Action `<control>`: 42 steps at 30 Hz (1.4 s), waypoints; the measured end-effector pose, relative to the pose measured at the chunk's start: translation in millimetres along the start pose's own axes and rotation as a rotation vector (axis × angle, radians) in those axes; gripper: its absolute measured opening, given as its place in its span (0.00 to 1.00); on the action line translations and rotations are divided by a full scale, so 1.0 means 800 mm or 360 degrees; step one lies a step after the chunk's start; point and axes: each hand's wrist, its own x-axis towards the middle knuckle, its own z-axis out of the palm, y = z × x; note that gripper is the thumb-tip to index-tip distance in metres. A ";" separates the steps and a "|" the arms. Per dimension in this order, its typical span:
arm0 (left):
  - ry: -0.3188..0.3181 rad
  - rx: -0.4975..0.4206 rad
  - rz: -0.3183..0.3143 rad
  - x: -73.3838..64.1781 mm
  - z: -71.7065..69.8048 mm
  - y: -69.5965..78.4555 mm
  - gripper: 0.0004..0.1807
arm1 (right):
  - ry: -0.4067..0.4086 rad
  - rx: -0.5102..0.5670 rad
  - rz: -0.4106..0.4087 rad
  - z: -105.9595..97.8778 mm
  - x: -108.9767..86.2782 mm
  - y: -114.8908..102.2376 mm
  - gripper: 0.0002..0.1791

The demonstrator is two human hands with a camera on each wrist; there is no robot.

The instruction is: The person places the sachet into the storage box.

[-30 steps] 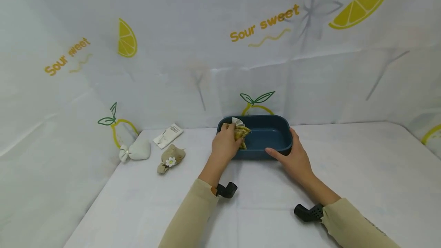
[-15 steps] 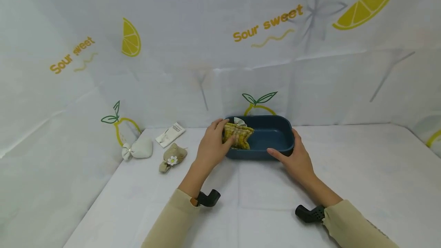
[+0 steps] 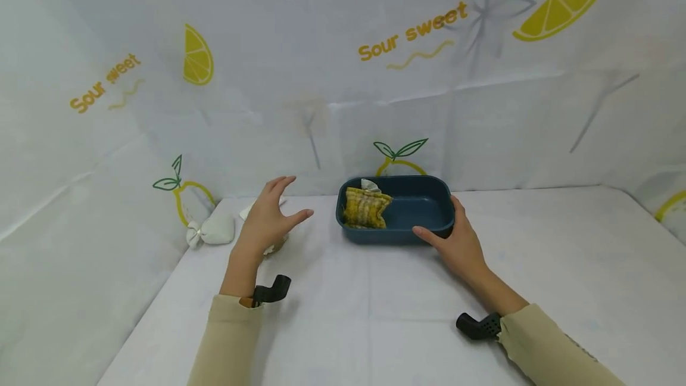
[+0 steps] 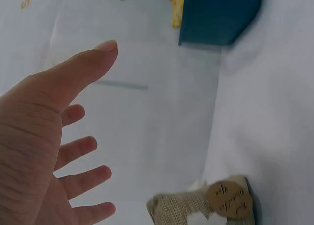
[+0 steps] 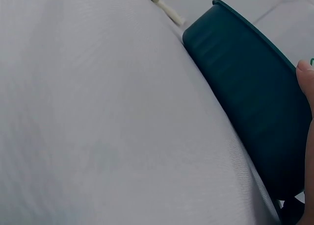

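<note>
The blue rectangular bin [image 3: 396,236] stands near the back of the table. My right hand [image 3: 461,249] grips its right end, thumb on the front wall and fingers round the side. Inside, at its left end, lies a yellow-green patterned cloth pouch [image 3: 367,208], with a bit of white fabric [image 3: 370,185] behind it. My left hand [image 3: 262,222] is off to the left with thumb and fingers spread, holding nothing. It hovers over a tan burlap pouch [image 3: 276,246], mostly hidden behind it; the left wrist view shows this pouch [image 4: 171,208] with a round brown tag [image 4: 229,199].
A white pouch [image 3: 217,230] tied at one end lies at the table's far left. Behind my left hand a flat white packet [image 3: 245,212] is mostly covered. A white cloth [image 3: 498,106] printed with lemons hangs along the back edge of the table.
My left hand has let go of the yellow-green pouch in the bin and moved left over the burlap pouch. The right hand keeps its hold on the bin.
</note>
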 end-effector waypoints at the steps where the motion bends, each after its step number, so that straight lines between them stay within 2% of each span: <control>1: -0.0036 -0.0010 0.0001 0.000 -0.002 -0.010 0.48 | 0.0004 0.0000 -0.0003 0.000 0.000 0.001 0.64; 6: -0.0164 -0.0130 -0.0049 -0.003 -0.003 -0.055 0.50 | 0.0013 0.0002 0.0000 0.000 0.001 0.002 0.64; 11: -0.0301 -0.0279 -0.0160 -0.007 0.012 -0.091 0.54 | 0.0009 0.0008 0.0007 -0.001 0.001 0.002 0.64; 14: -0.0311 -0.0302 -0.0196 -0.008 0.025 -0.107 0.53 | 0.0006 0.0009 0.0008 -0.001 0.001 0.001 0.64; 17: -0.0269 -0.0264 -0.0204 -0.009 0.036 -0.117 0.51 | 0.0005 0.0012 0.0003 -0.001 0.001 -0.001 0.64; 21: -0.0206 -0.0223 -0.0208 -0.009 0.044 -0.125 0.43 | 0.0003 0.0014 -0.0008 -0.001 0.003 -0.003 0.64; 26: -0.0170 -0.0239 -0.0249 -0.010 0.046 -0.127 0.27 | -0.0008 0.0007 -0.0005 0.000 0.003 -0.004 0.64; 30: -0.0161 -0.0295 -0.0300 -0.011 0.046 -0.127 0.19 | -0.0007 0.0004 0.0002 -0.001 0.003 -0.004 0.64; 36: -0.0129 -0.0423 -0.0362 -0.011 0.049 -0.128 0.14 | 0.0001 0.0003 -0.0002 -0.001 0.002 -0.003 0.64; 42: -0.0118 -0.0474 -0.0379 -0.012 0.050 -0.128 0.14 | -0.0003 -0.0001 -0.0004 0.000 0.001 -0.001 0.63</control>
